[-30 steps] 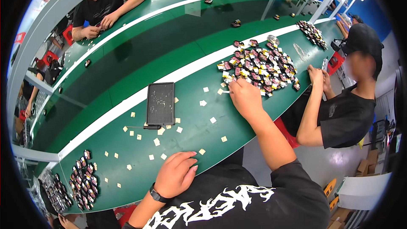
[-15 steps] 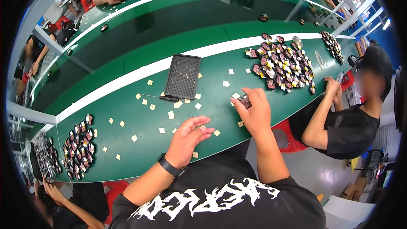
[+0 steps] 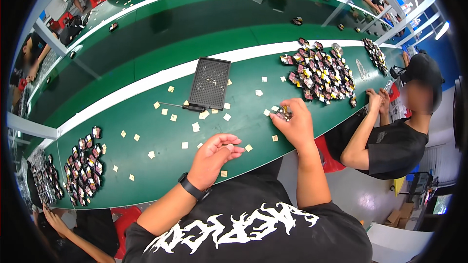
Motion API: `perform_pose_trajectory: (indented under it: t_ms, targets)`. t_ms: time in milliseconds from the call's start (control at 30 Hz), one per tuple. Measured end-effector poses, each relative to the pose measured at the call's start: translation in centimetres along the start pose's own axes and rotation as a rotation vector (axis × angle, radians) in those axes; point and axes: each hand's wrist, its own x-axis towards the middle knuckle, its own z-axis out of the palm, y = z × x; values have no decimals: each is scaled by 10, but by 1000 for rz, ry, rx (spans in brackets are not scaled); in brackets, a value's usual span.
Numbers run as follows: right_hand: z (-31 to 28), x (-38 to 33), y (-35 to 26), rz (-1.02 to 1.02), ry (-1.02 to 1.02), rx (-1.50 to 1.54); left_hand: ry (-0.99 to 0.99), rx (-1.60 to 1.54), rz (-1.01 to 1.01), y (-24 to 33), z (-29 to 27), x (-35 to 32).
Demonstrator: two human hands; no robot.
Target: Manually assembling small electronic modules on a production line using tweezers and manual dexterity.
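Observation:
My right hand (image 3: 296,124) is over the table right of centre. Its thumb and fingers close round a small black-framed part (image 3: 282,113) with a reddish-brown face, partly hidden by the hand. Left of it, my left hand (image 3: 217,156) is held palm inward above the near table edge. Its fingers are stretched and loosely together, the thumb lies across them, and I see nothing held. Small cream squares lie about both hands; one square (image 3: 248,148) is just beside the left fingertips. A large group of similar black-framed parts (image 3: 321,73) lies beyond my right hand.
A black perforated tray (image 3: 210,83) lies beyond my hands, with a thin screwdriver (image 3: 195,108) along its near edge. More parts (image 3: 85,170) are grouped at the left. A co-worker (image 3: 397,141) sits to the right. A white strip (image 3: 131,90) borders the green table (image 3: 161,175).
My right thumb and fingers have come closer round the small part. My left hand stays nearly still. The whole view has shifted slightly.

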Motion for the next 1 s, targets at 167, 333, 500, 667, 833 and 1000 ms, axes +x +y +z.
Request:
perform_pose_trajectory:
  t_ms: [167, 333, 500, 667, 833, 1000]
  targets:
    - [3, -6, -18, 7, -8, 41, -45, 93, 33, 0, 3, -1]
    - [15, -32, -71, 230, -205, 631, -147, 31, 120, 3, 14, -12]
    - [13, -42, -105, 125, -389, 885, -148, 133, 2, 21, 0, -22]
    - [1, -36, -101, -51, -232, 598, -28, 122, 2, 41, -3, -48]
    - [-5, -40, -108, -62, -276, 317, 39, 326, 191, 42, -3, -62]
    - [-8, -42, -119, -127, -379, 219, 27, 450, 217, 45, -11, -72]
